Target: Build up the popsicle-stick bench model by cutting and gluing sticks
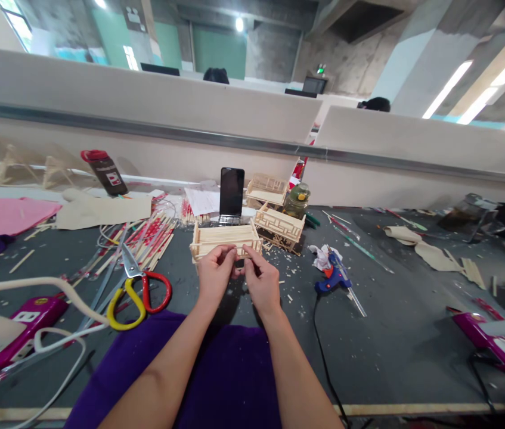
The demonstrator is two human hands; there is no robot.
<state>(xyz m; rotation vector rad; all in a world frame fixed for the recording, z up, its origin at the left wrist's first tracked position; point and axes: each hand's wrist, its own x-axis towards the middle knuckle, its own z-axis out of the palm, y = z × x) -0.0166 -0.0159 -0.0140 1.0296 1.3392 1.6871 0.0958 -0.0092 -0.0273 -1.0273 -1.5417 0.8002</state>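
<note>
Grey concrete walls (274, 50) and a long white partition (145, 95) back a dark grey counter (395, 339), sprinkled with pale scraps. Near its middle sits a small bench-like model of pale wooden sticks (222, 234), its slatted top facing up. Both of the person's hands meet at its near side, the left hand (215, 275) and the right hand (263, 285) just beside each other. Each grip is narrow, thumb and fingers drawn in; from where I stand I cannot tell whether either pinches a piece.

Just behind the model, a black smartphone (232, 190) stands upright. To the right are a second pale stick model (280, 225) and, farther back, a third with a raised back (266, 189), near a green see-through bottle (297, 202). Right of the hands lies a blue glue gun (330, 281) with a black cord.

Over on the left, scissors with one red and one yellow handle (158, 293) lie near a heap of red and pale sticks (156, 235). Purple cloth (243, 381) spreads beneath the forearms. Farther off, a dark bottle with a red lid (107, 174) leans by the partition.
</note>
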